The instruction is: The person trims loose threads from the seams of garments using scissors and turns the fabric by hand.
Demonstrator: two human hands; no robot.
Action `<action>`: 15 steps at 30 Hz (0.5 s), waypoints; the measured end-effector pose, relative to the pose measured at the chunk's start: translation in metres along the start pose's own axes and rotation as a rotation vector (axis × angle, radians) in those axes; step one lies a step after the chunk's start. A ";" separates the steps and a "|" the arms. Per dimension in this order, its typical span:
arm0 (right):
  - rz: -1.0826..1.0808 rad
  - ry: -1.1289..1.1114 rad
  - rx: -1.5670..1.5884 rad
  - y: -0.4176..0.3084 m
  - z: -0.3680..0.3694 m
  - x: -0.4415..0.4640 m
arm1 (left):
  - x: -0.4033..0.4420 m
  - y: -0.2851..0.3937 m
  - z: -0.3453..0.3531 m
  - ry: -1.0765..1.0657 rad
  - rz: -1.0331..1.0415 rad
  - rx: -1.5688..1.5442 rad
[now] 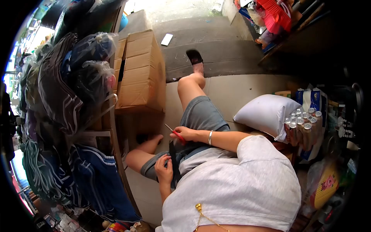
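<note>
My right hand (185, 133), with a silver bangle at the wrist, is closed on a pair of scissors (178, 136). Red handles sit in the fingers, and the narrow blades point up and left, away from my body. Below it, my left hand (164, 169) is held over my lap with its fingers curled together; anything pinched in them is too small to make out. Dark cloth (174, 164) lies in my lap, right beside the left hand. Both hands are over my grey-blue shorts (203, 114), a short distance apart.
A large cardboard box (141, 73) stands ahead on the left, beside shelving with folded and bagged clothes (92, 170). To my right are a stuffed white sack (266, 113) and a pack of cans (303, 125). A white phone-like rectangle (167, 39) lies on the grey step.
</note>
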State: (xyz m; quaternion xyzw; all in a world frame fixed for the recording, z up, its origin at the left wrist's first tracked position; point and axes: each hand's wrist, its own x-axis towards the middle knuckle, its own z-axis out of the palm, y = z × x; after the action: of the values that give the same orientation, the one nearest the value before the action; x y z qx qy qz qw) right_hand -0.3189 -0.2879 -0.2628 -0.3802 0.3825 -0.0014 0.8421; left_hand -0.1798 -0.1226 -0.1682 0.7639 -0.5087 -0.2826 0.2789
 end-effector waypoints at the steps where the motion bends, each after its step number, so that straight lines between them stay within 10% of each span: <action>1: -0.009 0.004 0.003 -0.003 0.001 0.000 | 0.002 0.001 0.002 0.008 0.010 -0.007; 15: 0.067 -0.102 0.037 -0.010 0.020 0.030 | 0.021 0.012 0.000 0.058 -0.073 0.011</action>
State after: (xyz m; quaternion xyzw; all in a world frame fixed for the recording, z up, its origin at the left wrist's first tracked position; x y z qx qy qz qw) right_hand -0.2819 -0.2905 -0.2670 -0.3511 0.3516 0.0388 0.8669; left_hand -0.1805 -0.1462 -0.1627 0.7914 -0.4738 -0.2676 0.2786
